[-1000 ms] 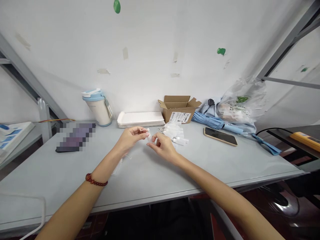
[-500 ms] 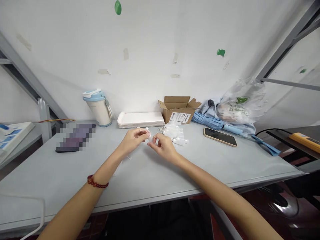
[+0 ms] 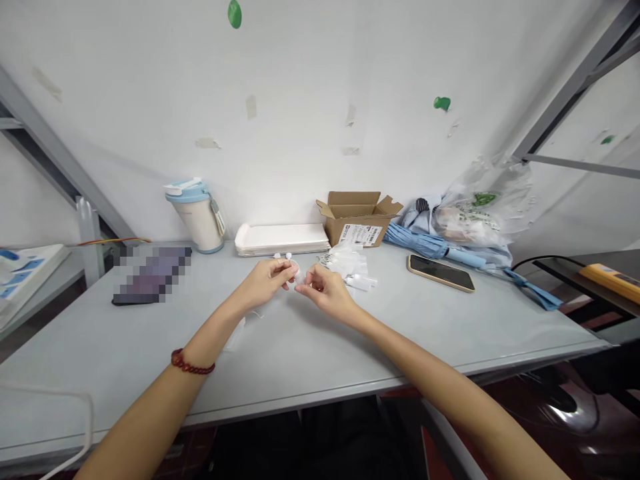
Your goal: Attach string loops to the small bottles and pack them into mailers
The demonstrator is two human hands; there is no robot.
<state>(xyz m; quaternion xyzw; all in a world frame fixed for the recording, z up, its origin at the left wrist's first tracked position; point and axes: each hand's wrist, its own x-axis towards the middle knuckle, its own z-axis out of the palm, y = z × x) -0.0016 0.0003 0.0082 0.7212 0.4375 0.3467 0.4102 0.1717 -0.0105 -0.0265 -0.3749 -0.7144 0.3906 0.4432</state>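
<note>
My left hand (image 3: 273, 280) is closed in a pinch on a small translucent white plastic piece (image 3: 299, 275). Two white round tips (image 3: 283, 256) stick up behind its fingers. Facing it, my right hand (image 3: 325, 290) has thumb and index finger curled together at the other side of this piece; its grip is too small to make out. Just beyond my right hand lies a pile of small clear plastic pieces (image 3: 345, 259) with white parts. Another clear piece (image 3: 234, 337), partly covered by my left forearm, rests on the grey table (image 3: 320, 363).
Along the wall stand a cream-and-blue tumbler (image 3: 200, 220), a stack of white packets (image 3: 283, 239) and an open cardboard box (image 3: 357, 223). A phone (image 3: 440, 273), a folded blue umbrella (image 3: 425, 243) and a plastic bag (image 3: 480, 210) lie right. A blurred dark object (image 3: 150, 277) lies left.
My two hands have come slightly closer together, the fingertips of the right now meeting the translucent piece. The white round tips show more plainly above my left fingers.
</note>
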